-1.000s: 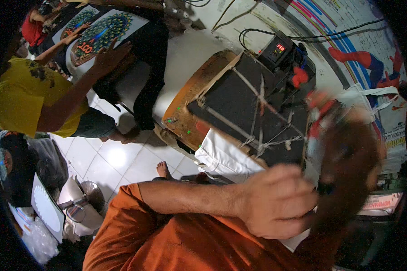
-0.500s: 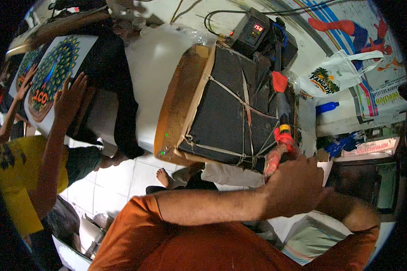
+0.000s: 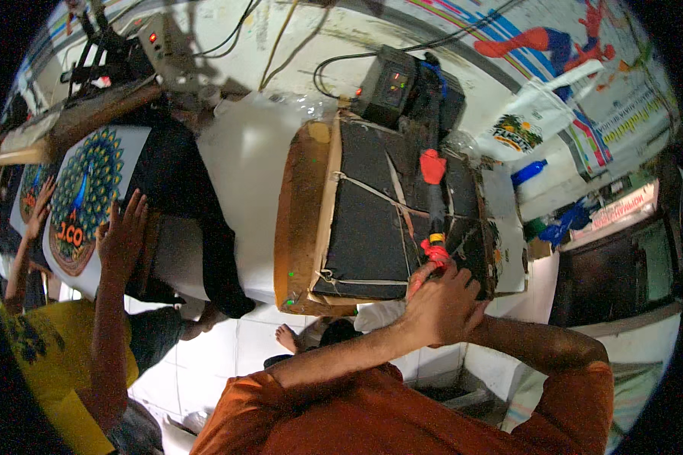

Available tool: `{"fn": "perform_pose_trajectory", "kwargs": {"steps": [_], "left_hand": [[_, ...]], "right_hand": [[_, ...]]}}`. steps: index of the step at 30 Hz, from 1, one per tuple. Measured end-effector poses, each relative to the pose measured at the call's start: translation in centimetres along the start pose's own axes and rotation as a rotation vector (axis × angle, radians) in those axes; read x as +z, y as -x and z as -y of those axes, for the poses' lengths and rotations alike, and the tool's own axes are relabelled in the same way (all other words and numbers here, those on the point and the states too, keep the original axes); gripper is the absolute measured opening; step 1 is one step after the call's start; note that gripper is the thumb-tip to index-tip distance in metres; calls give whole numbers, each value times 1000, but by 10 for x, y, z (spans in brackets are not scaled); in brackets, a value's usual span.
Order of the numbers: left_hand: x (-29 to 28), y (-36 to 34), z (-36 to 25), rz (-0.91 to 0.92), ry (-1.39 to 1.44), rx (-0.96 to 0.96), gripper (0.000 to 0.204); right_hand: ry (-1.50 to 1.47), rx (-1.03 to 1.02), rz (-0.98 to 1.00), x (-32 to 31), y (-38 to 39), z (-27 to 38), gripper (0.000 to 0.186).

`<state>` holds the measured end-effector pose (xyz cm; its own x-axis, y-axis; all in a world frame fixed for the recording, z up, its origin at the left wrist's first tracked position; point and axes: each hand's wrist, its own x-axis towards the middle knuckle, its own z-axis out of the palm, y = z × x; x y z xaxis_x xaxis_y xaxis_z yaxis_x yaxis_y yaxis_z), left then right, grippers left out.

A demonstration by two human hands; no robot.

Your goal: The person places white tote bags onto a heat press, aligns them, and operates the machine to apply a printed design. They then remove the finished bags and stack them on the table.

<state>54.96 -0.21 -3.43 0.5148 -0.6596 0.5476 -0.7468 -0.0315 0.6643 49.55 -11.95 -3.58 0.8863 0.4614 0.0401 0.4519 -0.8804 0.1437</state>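
Observation:
A heat press stands in front of me, its dark padded top (image 3: 368,216) tied with cords. A long black lever (image 3: 435,201) with red wrappings runs over it towards me. My left hand (image 3: 442,302) is closed around the lever's red-wrapped near end. Behind it and mostly covered by it, my right hand (image 3: 476,315) is at the same end; its fingers are hidden. At the left, another person's two hands lie flat on a white sheet with a peacock print (image 3: 87,201), over black cloth (image 3: 178,174).
A control box (image 3: 387,85) with lit lights sits behind the press. To the right are a white tote bag (image 3: 525,125), a blue bottle (image 3: 529,173) and a dark screen (image 3: 611,273). A second press (image 3: 76,117) stands at the far left. White tiled floor (image 3: 239,353) shows below.
My view has shifted, so the press appears lower in it. Both my hands remain at the lever's end and look smaller and farther from me. The other person's hands stay on the print.

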Motion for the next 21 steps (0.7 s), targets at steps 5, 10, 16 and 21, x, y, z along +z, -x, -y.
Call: {"fn": "perform_pose_trajectory", "kwargs": {"steps": [5,10,16,21], "left_hand": [[-4,16,-2,-60,-43,46,38],[-3,22,7,3,-1,50,37],[0,18,11,-22,-71,91,30],[-3,21,6,-150,-94,113,36]], "right_hand": [[-16,27,-17,4,8,11,38],[-39,42,-27,5,13,22,38],[-44,27,-9,9,20,28,37],[-34,-1,-20,14,21,25,36]]}}
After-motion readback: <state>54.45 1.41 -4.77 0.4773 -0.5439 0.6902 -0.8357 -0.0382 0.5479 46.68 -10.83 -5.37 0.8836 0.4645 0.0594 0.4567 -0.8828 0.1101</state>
